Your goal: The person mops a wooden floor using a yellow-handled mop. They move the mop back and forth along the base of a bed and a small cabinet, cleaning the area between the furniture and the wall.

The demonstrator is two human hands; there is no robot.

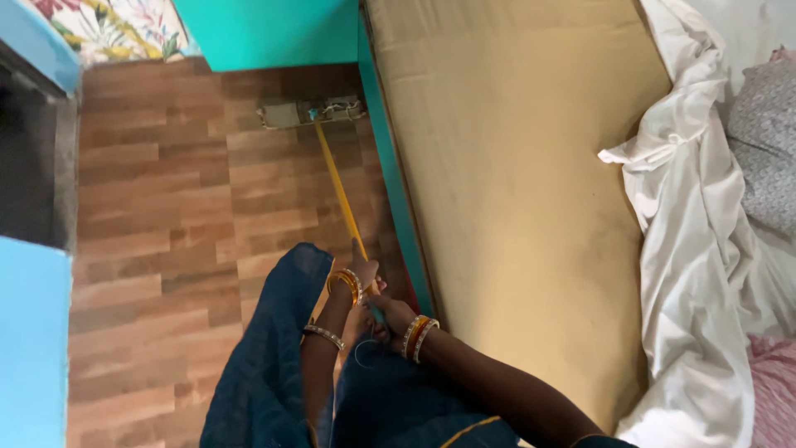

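— What's in hand right now?

— A mop (332, 158). I see its yellow handle (340, 195) running from my hands away to the flat head (308, 112), which lies on the wooden floor (166, 207) at the far end, just beside the teal bed frame (396, 199).

— And the hands?

— My left hand (363, 278) is wrapped around the handle, fingers pressed together about it, with gold bangles (344, 284) at the wrist. My right hand (388, 314) grips the near end of the handle just behind the left; its fingers curl shut on it, though I can't tell each one apart. It wears bangles as well.

— What lies around?

— To the right of the handle, a bare tan mattress (506, 182) on the bed frame. Further right, a crumpled white sheet (688, 216), pushed to the mattress's right edge, and a grey patterned pillow (767, 141) beyond it. Near me, dark blue cloth (265, 365) hangs over the floor. At the far left, a floral fabric (116, 29).
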